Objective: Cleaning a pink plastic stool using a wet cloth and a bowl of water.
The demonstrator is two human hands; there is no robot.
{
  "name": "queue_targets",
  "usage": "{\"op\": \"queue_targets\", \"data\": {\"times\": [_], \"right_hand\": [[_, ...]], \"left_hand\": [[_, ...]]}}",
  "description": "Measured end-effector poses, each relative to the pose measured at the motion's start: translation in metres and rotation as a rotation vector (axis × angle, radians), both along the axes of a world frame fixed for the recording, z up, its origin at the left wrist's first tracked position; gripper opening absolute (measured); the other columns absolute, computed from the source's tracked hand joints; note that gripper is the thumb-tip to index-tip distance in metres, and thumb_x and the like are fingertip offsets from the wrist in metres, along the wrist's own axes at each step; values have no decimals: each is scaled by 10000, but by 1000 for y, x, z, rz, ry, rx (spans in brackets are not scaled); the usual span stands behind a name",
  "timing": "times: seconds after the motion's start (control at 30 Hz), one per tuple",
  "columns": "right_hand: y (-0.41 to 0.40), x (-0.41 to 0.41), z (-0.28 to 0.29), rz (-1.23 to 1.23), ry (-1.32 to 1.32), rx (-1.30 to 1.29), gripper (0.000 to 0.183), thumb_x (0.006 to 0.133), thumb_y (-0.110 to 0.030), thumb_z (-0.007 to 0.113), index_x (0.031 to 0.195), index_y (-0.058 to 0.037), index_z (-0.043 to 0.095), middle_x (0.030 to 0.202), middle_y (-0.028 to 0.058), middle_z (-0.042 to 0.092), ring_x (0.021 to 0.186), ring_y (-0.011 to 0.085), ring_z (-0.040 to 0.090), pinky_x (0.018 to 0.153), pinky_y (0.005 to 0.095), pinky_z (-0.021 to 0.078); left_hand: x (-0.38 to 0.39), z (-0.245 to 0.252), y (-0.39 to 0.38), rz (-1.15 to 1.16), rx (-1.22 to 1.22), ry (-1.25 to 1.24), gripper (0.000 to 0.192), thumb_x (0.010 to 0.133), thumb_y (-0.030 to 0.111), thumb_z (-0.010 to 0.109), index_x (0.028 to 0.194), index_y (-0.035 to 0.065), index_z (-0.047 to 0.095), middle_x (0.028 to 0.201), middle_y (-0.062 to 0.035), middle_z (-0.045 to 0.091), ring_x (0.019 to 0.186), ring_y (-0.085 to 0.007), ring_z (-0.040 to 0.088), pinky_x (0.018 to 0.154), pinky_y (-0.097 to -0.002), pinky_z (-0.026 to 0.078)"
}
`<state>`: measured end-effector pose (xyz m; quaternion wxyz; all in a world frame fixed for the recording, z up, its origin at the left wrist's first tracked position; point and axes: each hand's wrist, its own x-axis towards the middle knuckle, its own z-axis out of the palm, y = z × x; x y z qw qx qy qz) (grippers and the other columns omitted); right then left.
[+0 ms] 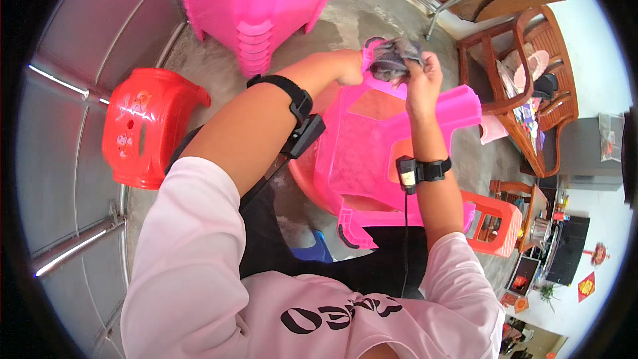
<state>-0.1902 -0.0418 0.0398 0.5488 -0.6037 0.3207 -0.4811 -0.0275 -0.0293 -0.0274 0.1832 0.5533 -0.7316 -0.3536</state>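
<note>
A pink plastic stool (356, 154) lies tipped over in front of me, with black pads on the ends of two of its legs. My left hand (352, 68) grips the stool's far leg near its padded end; its fingers are mostly hidden behind the leg. Crumpled against that same leg is a wet-looking grey cloth (396, 60), held in my right hand (423, 77). Below the stool, a round reddish basin (304, 179) shows partly along the left side.
A tall stack of pink stools (259, 5) stands ahead. To the left is a red stool (144, 129) by a metal door (65, 144). An orange stool (498, 224) and a wooden chair (538, 75) holding assorted items stand right. A blue plastic object (314, 249) sits near my legs.
</note>
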Motion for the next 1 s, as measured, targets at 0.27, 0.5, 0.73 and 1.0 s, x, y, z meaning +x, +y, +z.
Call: {"op": "queue_targets", "data": {"times": [0.27, 0.5, 0.73, 1.0], "right_hand": [[41, -55, 48, -73, 87, 91, 110, 842, 5, 491, 929, -19, 429, 769, 144, 594, 496, 195, 567, 417, 275, 461], [110, -116, 22, -187, 198, 254, 129, 841, 0, 498, 959, -8, 447, 759, 139, 602, 468, 179, 565, 381, 252, 456], [119, -119, 1, -83, 120, 460, 100, 843, -16, 505, 912, -22, 433, 670, 125, 597, 420, 156, 551, 339, 242, 432], [126, -128, 26, -57, 71, 451, 104, 837, -22, 503, 913, -11, 433, 686, 128, 597, 409, 141, 544, 317, 243, 423]], "left_hand": [[13, -2, 19, -93, -334, 171, 591, 685, 107, 607, 1252, 92, 439, 1216, -135, 520, 1118, -259, 497, 937, -339, 386], [17, 19, 51, -11, -81, 352, 581, 679, 31, 613, 1233, 28, 436, 1179, -98, 531, 1085, -159, 484, 927, -302, 391], [45, 25, 55, -31, 245, 334, 603, 629, 73, 713, 1173, 5, 462, 1074, -74, 573, 996, -155, 525, 878, -298, 427], [74, 57, 71, 39, 611, 312, 728, 667, -39, 576, 1344, 65, 330, 1159, -17, 524, 1054, -137, 488, 872, -275, 419]]}}
